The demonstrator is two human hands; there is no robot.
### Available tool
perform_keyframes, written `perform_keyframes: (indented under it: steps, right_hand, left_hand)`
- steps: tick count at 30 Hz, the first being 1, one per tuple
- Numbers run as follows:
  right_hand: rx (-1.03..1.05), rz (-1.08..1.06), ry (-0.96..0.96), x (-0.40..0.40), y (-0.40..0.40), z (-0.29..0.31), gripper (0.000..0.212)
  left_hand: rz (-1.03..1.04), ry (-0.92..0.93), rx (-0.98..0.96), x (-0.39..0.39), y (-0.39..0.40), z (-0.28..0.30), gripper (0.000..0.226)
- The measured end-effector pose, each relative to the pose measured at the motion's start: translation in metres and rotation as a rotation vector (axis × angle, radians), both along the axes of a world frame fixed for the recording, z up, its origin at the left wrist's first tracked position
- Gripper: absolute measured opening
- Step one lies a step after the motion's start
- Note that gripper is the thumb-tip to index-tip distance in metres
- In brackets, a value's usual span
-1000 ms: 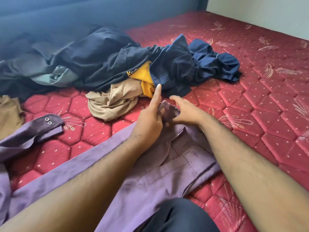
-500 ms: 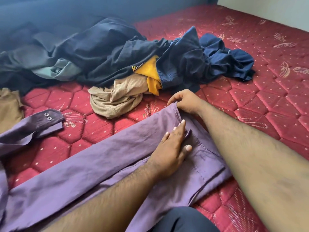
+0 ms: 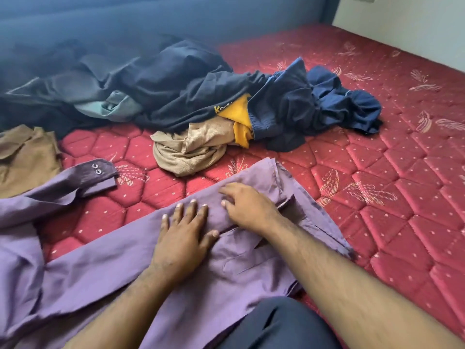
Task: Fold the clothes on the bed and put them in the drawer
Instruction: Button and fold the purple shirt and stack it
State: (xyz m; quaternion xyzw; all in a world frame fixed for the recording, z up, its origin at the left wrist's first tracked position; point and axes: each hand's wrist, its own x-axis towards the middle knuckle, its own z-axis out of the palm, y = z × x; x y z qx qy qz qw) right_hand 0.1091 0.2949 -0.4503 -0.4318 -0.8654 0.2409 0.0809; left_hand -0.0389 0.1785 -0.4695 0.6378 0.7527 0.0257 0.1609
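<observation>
A purple shirt [image 3: 105, 268] lies spread across the near part of the red mattress [image 3: 377, 177], its collar end to the right. My left hand [image 3: 183, 238] presses flat on the shirt with fingers spread. Just right of it, my right hand [image 3: 249, 207] rests on the cloth near the collar with fingers slightly bent. One sleeve cuff with two buttons [image 3: 97, 170] lies out to the left. Behind it sits a pile of unfolded clothes [image 3: 201, 96]: dark navy pieces, a beige garment [image 3: 186, 149] and a yellow one [image 3: 241, 119].
A brown garment [image 3: 25, 157] lies at the left edge. A blue headboard [image 3: 151, 18] runs along the back, and a pale wall [image 3: 415, 26] stands at the far right. My dark-trousered knee [image 3: 276, 323] is at the bottom. No drawer is in view.
Both hands left the collar edge they held up. The left hand slid down and left and now lies flat; the right hand came down onto the cloth beside it.
</observation>
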Motion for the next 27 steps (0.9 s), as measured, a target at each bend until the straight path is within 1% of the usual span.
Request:
perform_keyframes:
  steps: [1, 2, 3, 4, 5, 6, 7, 8, 9, 11, 14, 16, 18, 19, 21, 22, 24, 26, 27]
  right_hand:
    - [-0.002, -0.012, -0.185, 0.007, 0.003, -0.006, 0.052]
    - [-0.033, -0.065, -0.312, 0.018, 0.01, -0.011, 0.064]
    - [-0.07, -0.146, -0.384, 0.027, 0.014, -0.011, 0.073]
    - [-0.088, -0.247, -0.4, 0.036, 0.02, -0.011, 0.077]
    - [-0.065, -0.351, -0.386, 0.041, 0.024, -0.008, 0.077]
    - [-0.003, -0.443, -0.366, 0.042, 0.023, -0.003, 0.072]
    - [0.069, -0.519, -0.351, 0.041, 0.023, 0.002, 0.063]
    - [0.092, -0.572, -0.334, 0.041, 0.025, 0.007, 0.054]
    - [0.053, -0.605, -0.315, 0.04, 0.027, 0.011, 0.048]
    - [-0.093, -0.677, -0.265, 0.038, 0.034, 0.016, 0.047]
    - [-0.267, -0.792, -0.157, 0.041, 0.046, 0.013, 0.061]
    - [-0.318, -0.792, -0.094, 0.042, 0.051, 0.013, 0.063]
    - [-0.333, -0.786, -0.086, 0.044, 0.056, 0.009, 0.06]
    - [-0.339, -0.777, -0.081, 0.046, 0.055, 0.011, 0.054]
    - [-0.339, -0.738, 0.001, 0.05, 0.049, 0.01, 0.029]
    - [-0.337, -0.733, 0.072, 0.053, 0.047, 0.011, 0.027]
    - [-0.293, -0.755, 0.197, 0.059, 0.045, 0.011, 0.034]
    - [-0.207, -0.759, 0.249, 0.06, 0.04, 0.019, 0.035]
    - [-0.169, -0.756, 0.227, 0.058, 0.037, 0.023, 0.035]
  left_hand:
    - [-0.01, 0.011, -0.029, -0.01, -0.008, -0.004, 0.103]
    - [-0.017, 0.013, -0.047, -0.019, -0.013, -0.008, 0.112]
    - [-0.019, 0.014, -0.051, -0.026, -0.019, -0.011, 0.115]
    - [-0.019, 0.013, -0.049, -0.031, -0.021, -0.013, 0.114]
    - [-0.018, 0.005, -0.041, -0.033, -0.022, -0.013, 0.114]
    - [-0.023, 0.004, -0.03, -0.035, -0.024, -0.011, 0.113]
    - [-0.041, 0.012, -0.012, -0.036, -0.025, -0.009, 0.109]
    - [-0.066, 0.026, 0.007, -0.035, -0.024, -0.007, 0.102]
    - [-0.094, 0.038, 0.029, -0.034, -0.024, -0.005, 0.093]
    - [-0.133, 0.027, 0.073, -0.034, -0.024, -0.001, 0.087]
    - [-0.119, -0.026, 0.122, -0.034, -0.024, 0.002, 0.087]
    - [-0.071, -0.108, 0.204, -0.031, -0.024, 0.006, 0.084]
    - [-0.049, -0.17, 0.279, -0.027, -0.025, 0.009, 0.08]
    - [-0.058, -0.183, 0.296, -0.025, -0.025, 0.01, 0.078]
    - [-0.086, -0.192, 0.278, -0.024, -0.031, 0.007, 0.077]
    - [-0.104, -0.186, 0.252, -0.025, -0.033, 0.004, 0.078]
    - [-0.131, -0.182, 0.221, -0.026, -0.038, -0.001, 0.078]
    - [-0.138, -0.181, 0.228, -0.025, -0.04, -0.004, 0.077]
    - [-0.142, -0.155, 0.211, -0.025, -0.04, -0.005, 0.08]
